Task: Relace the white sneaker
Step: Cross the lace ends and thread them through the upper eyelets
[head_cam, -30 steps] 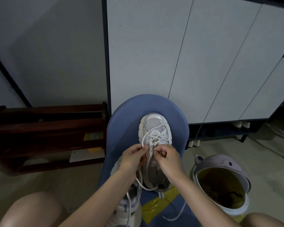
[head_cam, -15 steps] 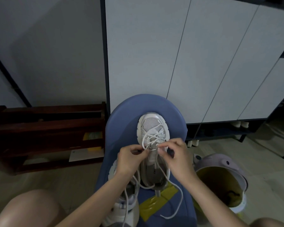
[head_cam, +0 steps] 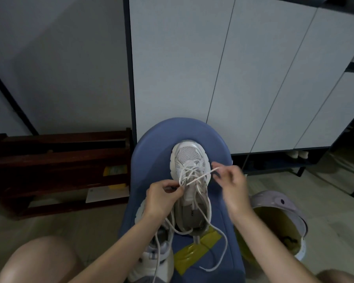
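A white sneaker [head_cam: 189, 158] lies toe-away on a blue padded seat [head_cam: 151, 152]. Its white lace [head_cam: 194, 176] crosses loosely over the eyelets. My left hand [head_cam: 161, 198] pinches the lace at the shoe's left eyelets. My right hand [head_cam: 231, 180] sits to the right of the shoe and pinches a lace strand, stretched taut across the tongue. The strand's long free end [head_cam: 223, 252] trails in a loop down over the seat.
A second white sneaker [head_cam: 151, 258] lies under my left forearm at the seat's left edge. Yellow tape [head_cam: 196, 250] is stuck on the seat. A lilac bin [head_cam: 282, 207] stands at the right, a dark wooden rack [head_cam: 55, 160] at the left, white cabinet doors [head_cam: 233, 68] behind.
My right hand has moved right and away from the shoe, drawing the lace strand out taut. My left hand stays at the left eyelets.
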